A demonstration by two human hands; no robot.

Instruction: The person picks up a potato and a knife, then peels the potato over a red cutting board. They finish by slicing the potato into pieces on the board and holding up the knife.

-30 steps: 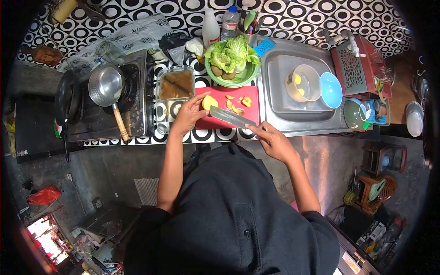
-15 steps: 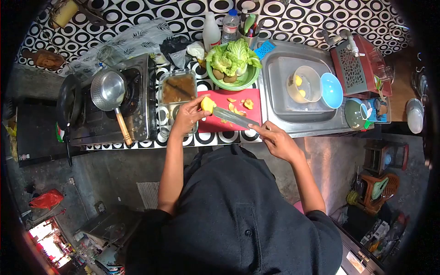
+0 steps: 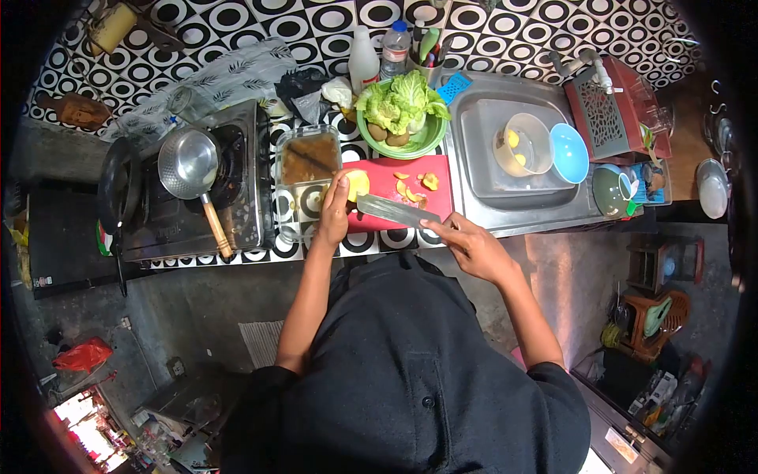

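My left hand (image 3: pixel 336 212) is closed around a peeled yellow potato (image 3: pixel 358 184), holding it over the left side of a red cutting board (image 3: pixel 381 171). In my right hand (image 3: pixel 474 246) is the handle of a knife (image 3: pixel 395 212). Its broad blade points left across the board, with the tip close below the potato. Yellow-brown peelings (image 3: pixel 407 192) lie on the board to the right of the potato. Behind the board, a green bowl (image 3: pixel 435 145) holds leafy lettuce (image 3: pixel 403 107) and a few brown potatoes (image 3: pixel 379 135).
Left of the board stand a glass dish of brown liquid (image 3: pixel 306 158) and a stove with a saucepan (image 3: pixel 188 162). To the right is a steel sink (image 3: pixel 482 207) with a clear bowl (image 3: pixel 537 142) holding yellow pieces and a blue bowl (image 3: pixel 570 154). Bottles (image 3: pixel 364 59) stand by the wall.
My left hand has turned more upright around the potato and moved slightly lower. The knife has shifted a little left and down, its tip now below the potato.
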